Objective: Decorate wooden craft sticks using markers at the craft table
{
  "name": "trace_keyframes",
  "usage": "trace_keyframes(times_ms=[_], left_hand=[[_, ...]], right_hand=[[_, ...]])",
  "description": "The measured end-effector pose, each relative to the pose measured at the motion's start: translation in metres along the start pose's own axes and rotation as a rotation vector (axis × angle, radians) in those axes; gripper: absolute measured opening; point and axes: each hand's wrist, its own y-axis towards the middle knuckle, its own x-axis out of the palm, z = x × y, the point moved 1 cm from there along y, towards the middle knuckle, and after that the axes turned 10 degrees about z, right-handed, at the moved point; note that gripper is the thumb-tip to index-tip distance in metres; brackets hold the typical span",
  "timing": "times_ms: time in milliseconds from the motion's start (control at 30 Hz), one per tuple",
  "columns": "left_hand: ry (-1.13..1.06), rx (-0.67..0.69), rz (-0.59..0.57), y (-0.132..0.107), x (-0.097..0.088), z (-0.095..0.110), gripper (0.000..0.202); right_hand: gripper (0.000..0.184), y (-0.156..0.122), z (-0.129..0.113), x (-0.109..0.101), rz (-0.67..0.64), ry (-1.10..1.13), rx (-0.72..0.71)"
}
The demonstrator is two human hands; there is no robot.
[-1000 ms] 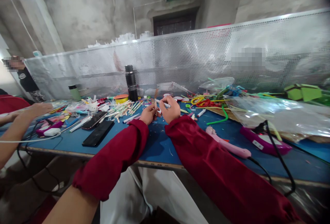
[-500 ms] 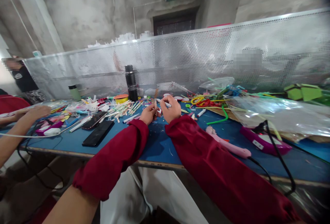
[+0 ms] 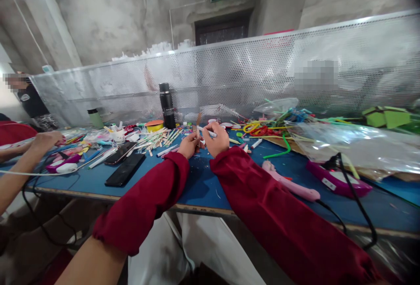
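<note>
Above the blue table, my left hand (image 3: pixel 188 146) pinches a thin brown craft stick (image 3: pixel 198 119) that points upward. My right hand (image 3: pixel 217 140) is closed around a white marker pen (image 3: pixel 213 134), its tip end close to the stick. Whether the tip touches the stick I cannot tell. Both arms wear dark red sleeves. Just left of my hands lie a loose marker (image 3: pixel 166 151) and a heap of pale, green-marked sticks (image 3: pixel 153 141). Another white marker (image 3: pixel 256 143) rests to the right.
A black thermos (image 3: pixel 167 106) stands behind the sticks, near a perforated metal screen (image 3: pixel 131 90). Phones (image 3: pixel 125 170) lie at left. A pink corded tool (image 3: pixel 295 187) and a purple device (image 3: pixel 339 179) with a cable sit at right, by plastic sheeting (image 3: pixel 361 145). A co-worker's hand (image 3: pixel 49 140) reaches in at far left.
My right hand and the marker have shifted slightly left, closer to the stick. My left hand stays in place. The co-worker's hand at far left has moved a little and lifted.
</note>
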Motion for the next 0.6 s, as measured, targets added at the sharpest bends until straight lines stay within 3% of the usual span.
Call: trace_keyframes(times_ms=[467, 600], left_hand=[[0.005, -0.016, 0.013, -0.0008, 0.0001, 0.0016, 0.022], [0.007, -0.017, 0.022, -0.0017, 0.0000, 0.0029, 0.023]], right_hand=[[0.013, -0.0002, -0.0003, -0.0004, 0.045, -0.026, 0.017], [0.013, -0.0001, -0.0010, -0.0002, 0.002, -0.005, 0.006]])
